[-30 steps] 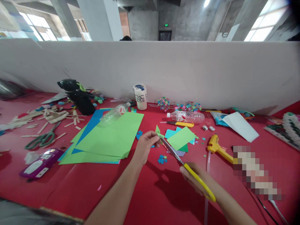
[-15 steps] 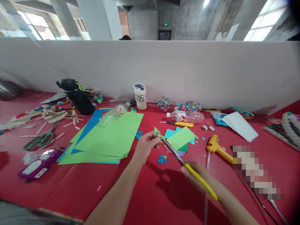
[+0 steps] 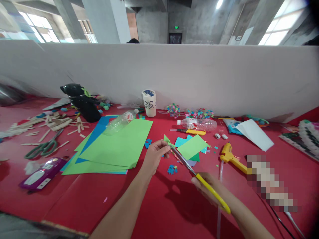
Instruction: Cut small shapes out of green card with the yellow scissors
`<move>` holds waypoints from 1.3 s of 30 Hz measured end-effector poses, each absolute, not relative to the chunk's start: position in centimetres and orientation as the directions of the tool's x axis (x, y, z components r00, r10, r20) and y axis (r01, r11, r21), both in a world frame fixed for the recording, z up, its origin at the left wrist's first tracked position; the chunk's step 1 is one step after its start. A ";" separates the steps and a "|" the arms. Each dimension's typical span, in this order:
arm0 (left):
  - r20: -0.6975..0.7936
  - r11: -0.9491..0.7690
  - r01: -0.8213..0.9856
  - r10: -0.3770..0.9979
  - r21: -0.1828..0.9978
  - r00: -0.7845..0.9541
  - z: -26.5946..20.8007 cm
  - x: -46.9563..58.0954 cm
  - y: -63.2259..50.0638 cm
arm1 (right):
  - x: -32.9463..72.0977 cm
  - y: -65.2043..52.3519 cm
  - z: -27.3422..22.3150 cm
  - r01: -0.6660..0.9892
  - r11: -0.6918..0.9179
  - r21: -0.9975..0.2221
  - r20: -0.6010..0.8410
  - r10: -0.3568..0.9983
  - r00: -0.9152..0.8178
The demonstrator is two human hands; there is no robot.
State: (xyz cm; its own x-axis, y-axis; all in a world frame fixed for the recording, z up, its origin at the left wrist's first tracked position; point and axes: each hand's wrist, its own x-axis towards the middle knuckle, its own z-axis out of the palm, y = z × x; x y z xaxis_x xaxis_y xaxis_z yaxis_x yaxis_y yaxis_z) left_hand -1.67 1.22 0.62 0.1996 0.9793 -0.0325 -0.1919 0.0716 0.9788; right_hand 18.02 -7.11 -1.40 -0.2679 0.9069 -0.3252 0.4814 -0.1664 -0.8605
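Over the near middle of the red worktop (image 3: 72, 209), the left hand (image 3: 155, 153) has its thumb and forefinger pinched together on a small light-green paper piece (image 3: 166, 138), whose pointed end stands up past the fingertips. To its right, the right hand (image 3: 214, 183) is curled around the yellow handle of the scissors (image 3: 200, 178); its fingers are partly hidden behind that handle. The blades point far and left, their tips at the paper piece beside the left fingertips; whether they touch it cannot be told. Just beyond the blades, a green rectangle (image 3: 192, 147) lies over other coloured pieces, and blue stars (image 3: 171, 169) are heaped on the near side. Left of the hands, a large green sheet (image 3: 117, 146) tops a stack, with a clear bottle (image 3: 117, 124) lying across its far part. On the right rests a yellow glue gun (image 3: 235, 160), and on the far side stands a white cup (image 3: 149, 106).
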 end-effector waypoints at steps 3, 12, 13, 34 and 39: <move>-0.030 0.069 -0.191 0.980 0.979 0.198 0.7 -1.6 1.2 | 18.0 -7.1 -1.5 0.482 -0.198 -0.854 -0.351 0.902 -0.252; 0.028 -0.008 -0.142 0.990 0.990 0.139 0.7 -1.7 1.2 | 17.8 -7.3 -1.2 0.423 -0.255 -0.869 -0.387 0.885 -0.261; 0.027 -0.007 -0.141 0.990 0.990 0.136 0.7 -1.7 1.3 | 17.7 -7.3 -1.0 0.425 -0.273 -0.863 -0.403 0.879 -0.253; 0.030 -0.024 -0.049 0.993 0.999 0.116 0.7 -1.5 1.2 | 18.2 -6.8 -1.6 0.456 -0.185 -0.870 -0.340 0.895 -0.287; 0.022 -0.008 -0.117 0.993 0.993 0.119 0.4 -1.2 1.1 | 17.3 -7.4 -1.1 0.399 -0.288 -0.870 -0.401 0.885 -0.235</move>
